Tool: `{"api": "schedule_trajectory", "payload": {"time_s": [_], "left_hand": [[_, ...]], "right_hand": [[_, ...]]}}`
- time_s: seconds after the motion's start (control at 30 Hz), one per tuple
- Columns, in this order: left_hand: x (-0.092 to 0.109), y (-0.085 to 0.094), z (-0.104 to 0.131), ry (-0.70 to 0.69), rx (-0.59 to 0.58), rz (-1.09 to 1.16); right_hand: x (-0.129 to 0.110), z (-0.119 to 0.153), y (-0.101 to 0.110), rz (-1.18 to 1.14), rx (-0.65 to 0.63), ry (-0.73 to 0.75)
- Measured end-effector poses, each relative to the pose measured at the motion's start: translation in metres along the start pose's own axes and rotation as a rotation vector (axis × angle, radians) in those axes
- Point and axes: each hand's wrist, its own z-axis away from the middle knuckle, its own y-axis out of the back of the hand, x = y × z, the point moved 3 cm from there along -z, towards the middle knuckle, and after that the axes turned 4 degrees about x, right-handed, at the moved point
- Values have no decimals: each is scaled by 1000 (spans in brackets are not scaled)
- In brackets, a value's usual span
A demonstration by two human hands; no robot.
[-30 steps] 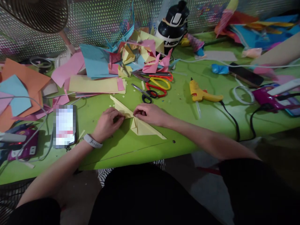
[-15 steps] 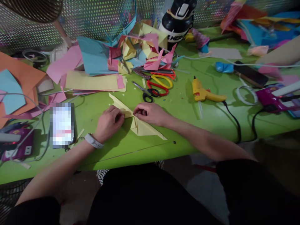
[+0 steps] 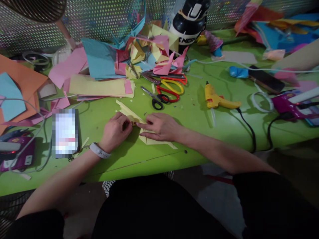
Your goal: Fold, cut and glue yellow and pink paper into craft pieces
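Note:
A folded sheet of pale yellow paper [image 3: 132, 114] lies on the green table under both hands. My left hand [image 3: 116, 128], with a white band on its wrist, pinches the paper's left-hand fold between thumb and fingertips. From the other side my right hand [image 3: 160, 127] rests on the paper, its fingers stretched apart. Its index fingertip reaches almost to the left fingertips. The middle of the folds is covered by my fingers.
Black-handled scissors [image 3: 157, 101] lie just behind the paper, beside red and yellow-handled ones [image 3: 171, 87]. A yellow glue gun [image 3: 219, 98] sits to the right, its cord trailing off the front edge. At left is a phone [image 3: 65, 132]. Coloured paper and a black bottle [image 3: 188, 25] stand behind.
My right hand has gone from a pinch at the paper's middle to outstretched fingers, with the index fingertip farther left. My left hand keeps its pinch in nearly the same place.

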Motion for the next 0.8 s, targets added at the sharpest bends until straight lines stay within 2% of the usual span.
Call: {"api": "schedule_trajectory", "payload": {"time_s": [0.13, 0.27, 0.4, 0.53, 0.63, 0.8], "left_hand": [[-2, -2, 0, 41, -29, 0], [-5, -1, 2, 84, -7, 56], [-5, 5, 8, -58, 7, 76], [-1, 11, 20, -232, -29, -134], [0, 12, 28, -271, -45, -251], [-7, 13, 33, -307, -58, -275]], "right_hand": [[0, 1, -2, 53, 64, 43], [1, 1, -4, 59, 96, 58], [3, 0, -5, 38, 70, 56], [5, -2, -6, 16, -9, 53], [6, -3, -6, -10, -57, 42], [7, -3, -6, -33, -68, 35]]}}
